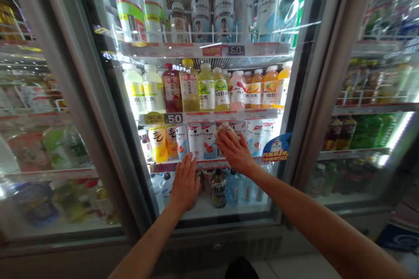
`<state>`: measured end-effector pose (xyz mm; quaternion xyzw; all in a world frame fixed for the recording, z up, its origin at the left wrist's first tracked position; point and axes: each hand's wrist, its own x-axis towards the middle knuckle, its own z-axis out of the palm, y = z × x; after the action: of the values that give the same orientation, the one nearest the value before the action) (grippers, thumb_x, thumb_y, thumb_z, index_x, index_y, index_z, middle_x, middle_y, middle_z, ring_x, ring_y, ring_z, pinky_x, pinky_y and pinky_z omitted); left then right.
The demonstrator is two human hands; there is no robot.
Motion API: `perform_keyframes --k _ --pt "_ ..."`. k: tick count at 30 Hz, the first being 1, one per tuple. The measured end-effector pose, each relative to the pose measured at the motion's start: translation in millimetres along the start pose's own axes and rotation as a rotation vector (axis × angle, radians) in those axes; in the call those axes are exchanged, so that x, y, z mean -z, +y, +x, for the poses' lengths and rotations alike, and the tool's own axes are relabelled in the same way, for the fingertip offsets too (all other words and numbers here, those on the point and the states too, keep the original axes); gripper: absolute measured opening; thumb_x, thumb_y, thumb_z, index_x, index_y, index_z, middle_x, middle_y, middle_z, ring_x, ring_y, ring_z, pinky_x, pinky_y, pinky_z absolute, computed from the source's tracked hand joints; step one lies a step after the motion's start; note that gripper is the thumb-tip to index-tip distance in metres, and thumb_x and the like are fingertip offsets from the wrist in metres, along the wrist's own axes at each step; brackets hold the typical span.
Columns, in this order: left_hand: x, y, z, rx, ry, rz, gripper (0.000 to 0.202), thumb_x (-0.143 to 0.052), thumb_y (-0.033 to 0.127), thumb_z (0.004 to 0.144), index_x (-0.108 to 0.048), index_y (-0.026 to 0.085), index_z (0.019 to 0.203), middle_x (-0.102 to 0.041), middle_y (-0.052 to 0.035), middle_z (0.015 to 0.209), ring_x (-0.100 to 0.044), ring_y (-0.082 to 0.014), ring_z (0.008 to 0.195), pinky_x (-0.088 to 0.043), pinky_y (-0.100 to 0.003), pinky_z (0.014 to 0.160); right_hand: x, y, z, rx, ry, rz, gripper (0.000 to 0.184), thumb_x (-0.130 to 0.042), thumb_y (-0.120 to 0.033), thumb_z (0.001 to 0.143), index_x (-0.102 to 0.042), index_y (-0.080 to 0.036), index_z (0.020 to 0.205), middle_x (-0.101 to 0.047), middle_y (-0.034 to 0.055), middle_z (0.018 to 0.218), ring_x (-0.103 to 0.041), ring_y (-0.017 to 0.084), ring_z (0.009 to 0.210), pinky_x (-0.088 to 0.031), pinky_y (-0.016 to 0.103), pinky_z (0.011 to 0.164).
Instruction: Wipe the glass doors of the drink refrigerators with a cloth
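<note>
My right hand [236, 150] presses a crumpled, light-coloured cloth [225, 133] against the glass door [212, 218] of a lit drinks fridge. Its fingers lie over the cloth, in front of the row of white cans. Lower and to the left, my left hand [186, 183] rests with its palm and outstretched fingers against the same glass, holding nothing. Behind the glass, near the left fingertips, stand white cans [195, 139] and an orange-yellow bottle [158, 143]. A dark-capped bottle [218, 189] shows between the two forearms.
Shelves of bottles fill the fridge, with a price strip [209, 116] along the middle one. A blue sticker [276, 147] is on the right of the door. Metal door frames [322, 83] stand on both sides, with further fridge doors beyond. A dark round shape [241, 269] shows at the bottom.
</note>
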<state>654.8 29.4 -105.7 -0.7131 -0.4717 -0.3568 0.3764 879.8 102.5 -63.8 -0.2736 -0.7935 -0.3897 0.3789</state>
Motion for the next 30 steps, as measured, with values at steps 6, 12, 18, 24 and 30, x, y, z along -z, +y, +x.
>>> perform_keyframes --k 6,12,18,24,30 --pt "-2.5 14.2 3.1 -0.067 -0.021 -0.036 0.065 -0.042 0.016 0.084 -0.018 0.013 0.144 -0.031 -0.0154 0.147 -0.021 -0.0256 0.14 -0.033 -0.046 0.108 4.8 0.3 -42.8 0.158 -0.075 0.005 0.05 -0.042 -0.009 0.085 -0.045 -0.022 0.134 -0.049 0.0043 0.138 -0.03 0.017 0.137 -0.01 0.045 0.117" --pt "-3.1 15.0 2.8 -0.042 -0.031 -0.049 0.068 -0.045 0.016 0.083 -0.015 0.012 0.144 -0.029 -0.017 0.148 -0.018 -0.0261 0.141 -0.03 -0.047 0.109 18.8 48.4 -40.8 -0.241 0.142 -0.142 0.055 -0.044 -0.019 0.088 -0.033 -0.021 0.142 -0.038 0.0108 0.146 -0.015 0.024 0.142 -0.014 0.053 0.114" --pt "-2.9 9.9 -2.2 -0.046 -0.03 -0.045 0.071 -0.043 0.016 0.084 -0.01 0.016 0.146 -0.03 -0.0145 0.148 -0.021 -0.0252 0.14 -0.031 -0.046 0.109 13.5 37.1 -98.1 -0.158 0.057 -0.124 0.062 -0.042 -0.009 0.085 -0.029 -0.025 0.143 -0.037 0.0078 0.146 -0.016 0.022 0.141 -0.027 0.048 0.112" --pt "1.4 -10.3 4.6 0.074 0.04 -0.033 0.071 -0.045 0.02 0.085 -0.009 0.016 0.146 -0.025 -0.0175 0.149 -0.019 -0.0279 0.14 -0.03 -0.05 0.109 20.8 76.0 -69.5 -0.542 0.294 -0.25 0.061 -0.037 -0.02 0.09 -0.017 -0.016 0.147 -0.026 0.0178 0.15 -0.014 0.03 0.141 -0.028 0.059 0.107" --pt "2.2 -21.4 2.2 0.098 0.038 0.004 0.069 -0.046 0.021 0.084 -0.013 0.013 0.145 -0.029 -0.0203 0.147 -0.02 -0.0292 0.14 -0.031 -0.051 0.108 0.3 16.4 -71.2 -0.008 0.005 -0.049 0.058 -0.041 -0.009 0.085 -0.035 -0.024 0.141 -0.041 0.0066 0.144 -0.024 0.021 0.139 -0.027 0.047 0.112"
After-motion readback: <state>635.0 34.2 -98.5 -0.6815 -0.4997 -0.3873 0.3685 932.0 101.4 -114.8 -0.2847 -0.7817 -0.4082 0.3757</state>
